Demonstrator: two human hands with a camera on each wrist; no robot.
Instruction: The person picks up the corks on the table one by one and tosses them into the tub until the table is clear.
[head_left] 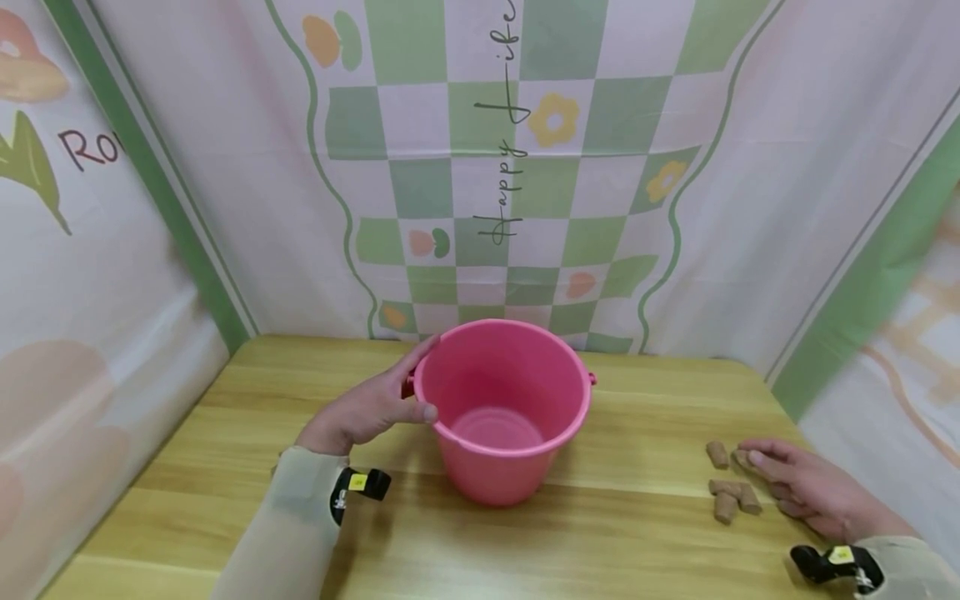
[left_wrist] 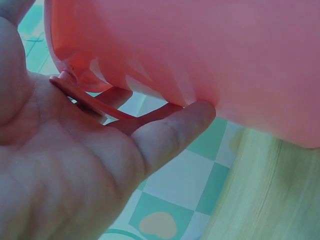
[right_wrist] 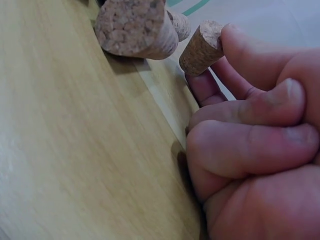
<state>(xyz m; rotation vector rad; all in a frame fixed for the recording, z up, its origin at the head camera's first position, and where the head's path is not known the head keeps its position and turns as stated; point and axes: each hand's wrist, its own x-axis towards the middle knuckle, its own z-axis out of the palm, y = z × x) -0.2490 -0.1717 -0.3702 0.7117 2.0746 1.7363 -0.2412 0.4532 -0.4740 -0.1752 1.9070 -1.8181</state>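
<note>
A pink plastic bucket [head_left: 498,475] stands upright on the wooden table. My left hand [head_left: 371,408] grips its left side, the thumb lying on the rim and the fingers against the outer wall. The bucket's pink handle [left_wrist: 90,102] crosses that palm in the left wrist view. At the right of the table, my right hand [head_left: 817,492] pinches a small tapered cork [right_wrist: 200,50] between thumb and fingertips. Several similar corks [head_left: 725,507] lie grouped beside the hand, and a single cork [head_left: 717,454] lies just left of its fingertips.
The wooden table [head_left: 622,542] ends at a patterned curtain [head_left: 480,192] behind the bucket. Curtains also hang at the left [head_left: 112,333] and right [head_left: 900,392]. Something small and brown peeks out behind the left forearm, mostly hidden.
</note>
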